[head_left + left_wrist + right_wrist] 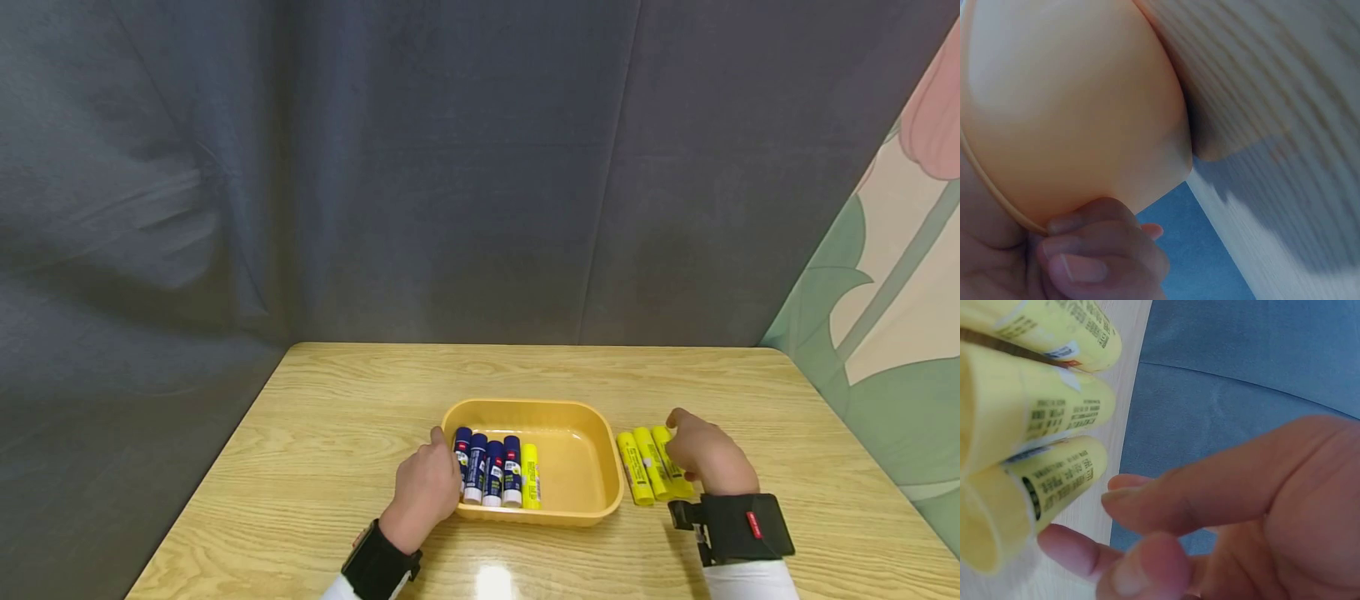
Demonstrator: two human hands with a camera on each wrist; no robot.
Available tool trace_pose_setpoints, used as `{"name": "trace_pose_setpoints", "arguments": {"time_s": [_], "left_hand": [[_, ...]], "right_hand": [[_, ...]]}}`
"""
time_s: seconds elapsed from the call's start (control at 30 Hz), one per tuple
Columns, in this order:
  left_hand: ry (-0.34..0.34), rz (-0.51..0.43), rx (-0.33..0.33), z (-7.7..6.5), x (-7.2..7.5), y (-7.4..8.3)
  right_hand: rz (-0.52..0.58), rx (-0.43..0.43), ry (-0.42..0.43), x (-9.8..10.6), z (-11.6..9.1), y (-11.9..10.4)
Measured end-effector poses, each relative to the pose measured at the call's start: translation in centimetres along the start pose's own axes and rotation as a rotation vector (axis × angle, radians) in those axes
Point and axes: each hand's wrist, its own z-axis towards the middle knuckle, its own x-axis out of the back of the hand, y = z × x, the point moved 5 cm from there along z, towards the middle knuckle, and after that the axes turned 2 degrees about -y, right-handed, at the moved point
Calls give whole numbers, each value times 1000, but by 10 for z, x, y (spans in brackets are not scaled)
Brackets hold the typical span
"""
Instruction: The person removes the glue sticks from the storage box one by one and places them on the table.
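Observation:
My left hand (pixel 428 481) grips the left rim of a yellow plastic tray (pixel 581 515); in the left wrist view its fingers (pixel 1107 244) curl over that rim. Inside the tray, several dark blue glue sticks (pixel 493 473) with white ends lie side by side at the left. Beside them lies one yellow glue stick (pixel 530 477). To the right of the tray, three yellow glue sticks (pixel 635 468) lie in a row on the table. My right hand (pixel 708 454) is at the rightmost of these, its fingers loosely bent. A fingertip (pixel 1063 544) is close to that stick; contact is unclear.
The wooden table (pixel 360 400) runs back to a dark grey curtain (pixel 465 183). A wall with a painted floral pattern (pixel 900 333) stands on the right. Each wrist wears a black strapped device (pixel 746 527).

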Motion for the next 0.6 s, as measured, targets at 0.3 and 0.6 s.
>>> {"name": "trace_pose_setpoints", "arguments": {"time_s": [0.3,0.6], "left_hand": [[-12,2,6,0,0,0],[-22,6,13,0,-1,0]], "right_hand": [[-8,2,0,2,0,-1],[-13,-4,4,2,1,1]]}}
